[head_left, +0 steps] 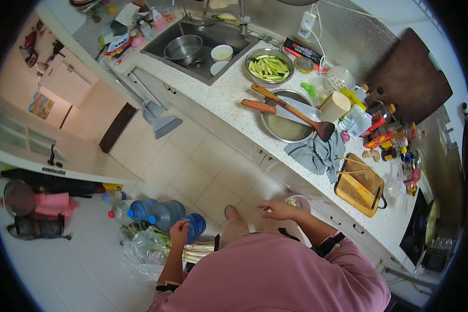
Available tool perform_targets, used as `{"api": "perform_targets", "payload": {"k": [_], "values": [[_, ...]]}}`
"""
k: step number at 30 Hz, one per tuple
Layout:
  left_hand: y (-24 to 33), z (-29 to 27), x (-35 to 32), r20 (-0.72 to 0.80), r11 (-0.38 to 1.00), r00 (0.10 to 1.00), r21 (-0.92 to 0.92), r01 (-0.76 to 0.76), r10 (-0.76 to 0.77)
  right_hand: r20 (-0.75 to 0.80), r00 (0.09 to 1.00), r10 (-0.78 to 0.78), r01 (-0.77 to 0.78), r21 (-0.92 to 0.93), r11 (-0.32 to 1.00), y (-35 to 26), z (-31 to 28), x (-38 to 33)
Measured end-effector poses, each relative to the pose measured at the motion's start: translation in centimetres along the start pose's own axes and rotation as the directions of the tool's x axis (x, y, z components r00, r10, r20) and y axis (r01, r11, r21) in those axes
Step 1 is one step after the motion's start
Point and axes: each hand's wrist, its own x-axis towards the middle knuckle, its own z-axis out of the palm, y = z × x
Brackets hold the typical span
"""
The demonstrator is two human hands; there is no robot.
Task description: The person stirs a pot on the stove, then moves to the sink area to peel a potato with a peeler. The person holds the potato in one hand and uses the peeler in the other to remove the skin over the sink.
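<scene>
Evidently, the left hand (179, 231) is held with bent fingers just beside 3 blue bottles (166, 215) on the floor (182, 166), near long leeks (197, 254) and a clear bag (145, 247); whether anything is gripped cannot be told. The right hand (276, 210) is held loosely open near a bin (304, 204), with nothing seen in it. On the surface (221, 99), a steel bowl (283, 138) is partly blocked by 1 cleaver (296, 110) and 1 wooden spatula (325, 130) laid across it. A grey cloth (317, 156) is bunched between that bowl and a cutting board (356, 192). Pale characters are printed on a black box (302, 52); labels among the crowded jars (390, 153) are too small to be read.
</scene>
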Motion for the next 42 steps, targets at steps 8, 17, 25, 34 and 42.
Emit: {"api": "perform_targets", "payload": {"k": [8, 17, 25, 34, 42], "values": [[5.9, 2.0, 9.6, 0.172, 0.984, 0.984, 0.162, -0.068, 0.04, -0.2, 0.975, 0.095, -0.05, 0.218, 0.975, -1.6, -3.6, 2.0], [16.4, 5.1, 21.7, 0.346, 0.98, 0.928, 0.088, -0.177, 0.137, -0.365, 0.93, -0.045, 0.193, 0.38, 0.905, -7.7, -14.2, 8.0], [29.6, 10.9, 32.2, 0.479, 0.858, 0.792, 0.139, -0.494, 0.379, -0.625, 0.781, -0.002, 0.379, 0.47, 0.797, -10.8, -22.3, 8.9], [46.1, 29.8, 46.2, 0.679, 0.335, 0.193, -0.082, -0.939, 0.708, -0.889, 0.254, 0.382, 0.487, 0.458, 0.744, -11.2, -19.5, 9.1], [48.7, 41.4, 51.7, 0.847, 0.398, 0.379, 0.224, -0.89, 0.372, -0.791, -0.12, 0.6, 0.464, 0.49, 0.738, -13.3, -14.9, 14.3]]}}
